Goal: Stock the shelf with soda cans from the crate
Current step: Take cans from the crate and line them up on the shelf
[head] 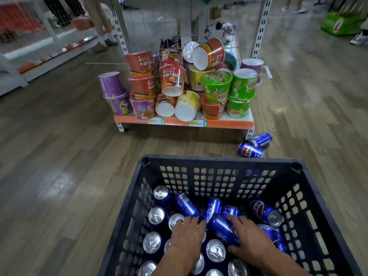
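One crate (219, 162). Two hands in it: left hand (187, 239), right hand (252, 239). About sixteen cans (157, 216) show around and under the hands; some are partly hidden, so the count is rough. Two more cans on the floor (251, 150), beyond the right hand. Roughly twenty noodle cups (172, 80) on one shelf (179, 122), beyond both hands.

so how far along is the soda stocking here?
Barely started. Done: no cans show on the shelf, which is piled with noodle cups; two cans lie on the floor beside it. In hand: both hands are down in the crate, the right hand wrapping a tilted can, the left hand resting on upright tops, grip unclear. Left: nearly the whole crate.
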